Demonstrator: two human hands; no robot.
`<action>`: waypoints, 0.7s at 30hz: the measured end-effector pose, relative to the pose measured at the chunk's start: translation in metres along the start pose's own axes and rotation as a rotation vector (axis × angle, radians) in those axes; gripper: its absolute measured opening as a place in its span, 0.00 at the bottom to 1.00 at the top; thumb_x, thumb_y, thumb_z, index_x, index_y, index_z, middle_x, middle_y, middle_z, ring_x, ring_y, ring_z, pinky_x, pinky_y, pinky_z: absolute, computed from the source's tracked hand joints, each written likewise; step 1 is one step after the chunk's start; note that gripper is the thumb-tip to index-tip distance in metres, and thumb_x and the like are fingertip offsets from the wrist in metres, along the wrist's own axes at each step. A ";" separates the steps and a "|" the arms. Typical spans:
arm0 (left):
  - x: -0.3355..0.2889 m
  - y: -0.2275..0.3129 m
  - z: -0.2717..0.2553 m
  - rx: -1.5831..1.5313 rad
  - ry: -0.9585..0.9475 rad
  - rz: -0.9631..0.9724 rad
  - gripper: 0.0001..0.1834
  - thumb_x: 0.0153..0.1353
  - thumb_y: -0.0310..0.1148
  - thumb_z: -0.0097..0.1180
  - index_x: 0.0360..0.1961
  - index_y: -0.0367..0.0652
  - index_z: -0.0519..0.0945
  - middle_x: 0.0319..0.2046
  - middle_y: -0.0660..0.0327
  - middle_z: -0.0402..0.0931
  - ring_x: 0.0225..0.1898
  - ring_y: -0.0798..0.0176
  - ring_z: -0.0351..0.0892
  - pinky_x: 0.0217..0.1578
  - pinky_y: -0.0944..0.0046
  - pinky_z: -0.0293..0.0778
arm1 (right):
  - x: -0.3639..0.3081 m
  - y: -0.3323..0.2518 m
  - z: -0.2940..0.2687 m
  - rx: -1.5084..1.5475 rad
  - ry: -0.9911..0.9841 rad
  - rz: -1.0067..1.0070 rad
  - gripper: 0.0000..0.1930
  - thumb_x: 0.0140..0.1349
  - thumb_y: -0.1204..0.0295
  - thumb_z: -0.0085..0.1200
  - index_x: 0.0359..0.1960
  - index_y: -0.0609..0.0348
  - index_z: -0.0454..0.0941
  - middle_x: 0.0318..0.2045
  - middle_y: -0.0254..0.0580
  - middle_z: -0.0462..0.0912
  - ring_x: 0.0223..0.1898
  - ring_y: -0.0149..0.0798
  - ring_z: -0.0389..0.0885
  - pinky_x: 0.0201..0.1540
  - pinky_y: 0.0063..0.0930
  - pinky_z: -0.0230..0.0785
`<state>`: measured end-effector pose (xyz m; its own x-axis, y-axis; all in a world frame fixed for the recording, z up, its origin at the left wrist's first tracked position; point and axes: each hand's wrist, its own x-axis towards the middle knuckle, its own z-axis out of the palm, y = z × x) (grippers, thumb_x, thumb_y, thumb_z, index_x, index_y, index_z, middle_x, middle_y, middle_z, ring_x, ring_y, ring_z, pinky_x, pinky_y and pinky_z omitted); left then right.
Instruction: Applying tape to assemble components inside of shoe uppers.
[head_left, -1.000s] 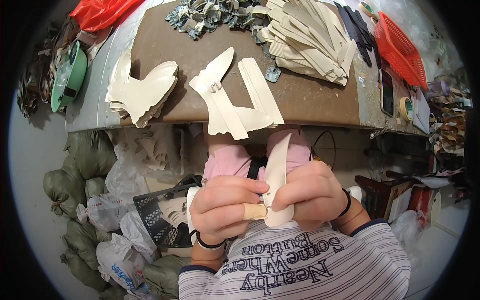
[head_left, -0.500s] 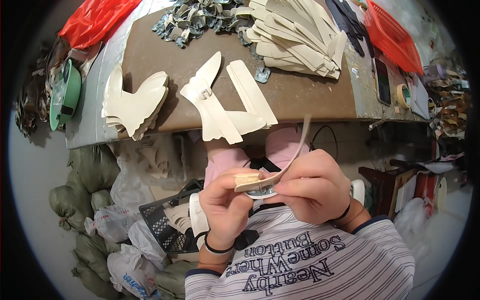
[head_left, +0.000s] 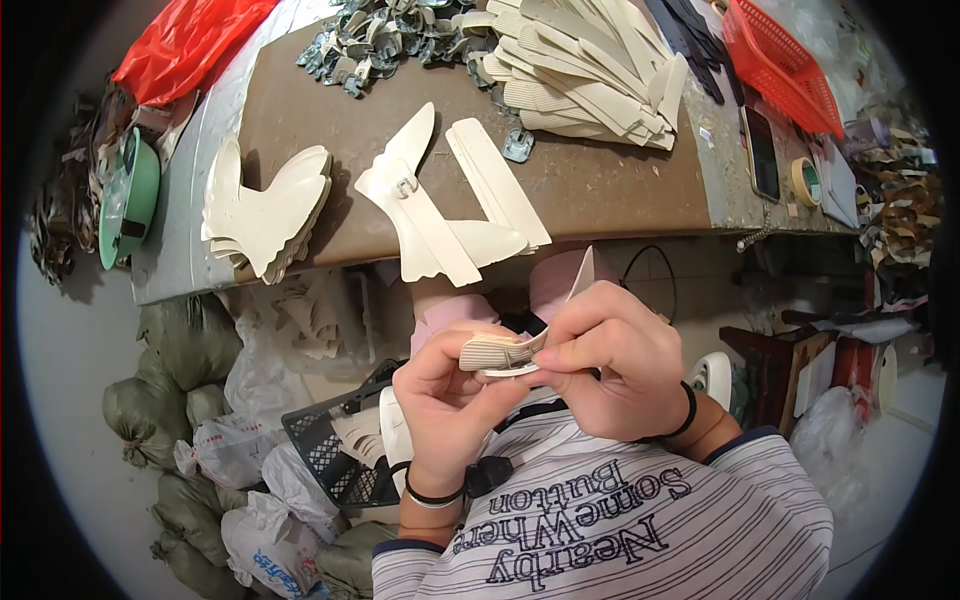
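- At far left, blue print marks a white bag [head_left: 262,550].
- Left hand [head_left: 440,388]: fingers closed, pinching the cream strip [head_left: 492,352].
- Cream strip: above the lap, now turned ribbed side out, putting that face under the fingers.
- Striped shirt [head_left: 612,515]: dark, upside-down lettering.
- Right hand [head_left: 618,362]: curled, thumb and finger gripping the strip.

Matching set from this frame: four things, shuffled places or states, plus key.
1. Bent beige strip
2. Phone
3. Green basin
4. Black crate

A. Beige pieces inside
B. Held by left hand and right hand
C. At the table's left edge
D. Beside the tape roll

Pairs: 1-B, 2-D, 3-C, 4-A
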<state>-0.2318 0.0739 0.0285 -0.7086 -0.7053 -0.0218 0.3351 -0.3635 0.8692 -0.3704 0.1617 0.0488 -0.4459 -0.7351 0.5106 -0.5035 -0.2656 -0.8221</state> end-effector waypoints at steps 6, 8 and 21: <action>-0.002 -0.011 0.003 0.029 0.008 0.145 0.17 0.54 0.29 0.68 0.41 0.32 0.77 0.42 0.53 0.78 0.43 0.63 0.78 0.47 0.65 0.74 | 0.002 -0.002 0.002 -0.014 -0.019 -0.006 0.13 0.37 0.86 0.65 0.24 0.61 0.75 0.27 0.42 0.78 0.25 0.39 0.77 0.26 0.27 0.69; -0.001 -0.012 0.003 0.007 0.017 0.162 0.17 0.53 0.29 0.68 0.41 0.32 0.78 0.42 0.53 0.78 0.43 0.63 0.78 0.46 0.65 0.75 | 0.001 -0.001 0.001 -0.013 -0.023 -0.010 0.13 0.37 0.86 0.65 0.25 0.62 0.75 0.27 0.42 0.78 0.25 0.39 0.77 0.26 0.27 0.69; 0.002 -0.004 -0.003 0.119 0.003 0.104 0.14 0.48 0.20 0.69 0.38 0.33 0.81 0.41 0.54 0.80 0.40 0.64 0.79 0.44 0.66 0.75 | 0.002 0.003 0.001 0.123 -0.082 0.103 0.13 0.45 0.87 0.64 0.32 0.63 0.78 0.31 0.42 0.77 0.29 0.33 0.77 0.29 0.23 0.70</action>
<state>-0.2326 0.0719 0.0235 -0.6717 -0.7375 0.0702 0.3304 -0.2134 0.9194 -0.3717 0.1587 0.0474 -0.4257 -0.8095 0.4043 -0.3619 -0.2572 -0.8960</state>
